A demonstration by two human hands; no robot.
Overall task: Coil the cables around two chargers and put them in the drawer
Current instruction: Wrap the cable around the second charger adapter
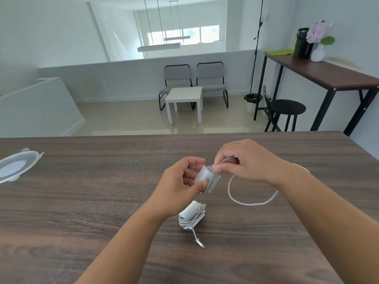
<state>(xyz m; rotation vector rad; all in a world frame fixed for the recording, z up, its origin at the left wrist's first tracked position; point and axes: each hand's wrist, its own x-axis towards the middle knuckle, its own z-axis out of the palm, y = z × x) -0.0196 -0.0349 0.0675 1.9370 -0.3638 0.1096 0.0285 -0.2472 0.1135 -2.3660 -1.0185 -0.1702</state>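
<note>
My left hand (180, 187) grips a white charger (206, 177) above the dark wooden table (82, 201), with a few turns of cable wound round it. My right hand (246, 160) pinches that charger's white cable (250, 202) right beside the charger. The loose rest of the cable loops on the table under my right wrist. A second white charger (191, 215) lies on the table below my hands with its cable coiled round it and the plug end sticking out toward me. No drawer is in view.
A clear plastic lid (16, 167) lies at the table's left edge. Beyond the far edge the floor holds a white side table (184, 99), two grey chairs, a black stool (287, 108) and a tall brown table (328, 72) at the right.
</note>
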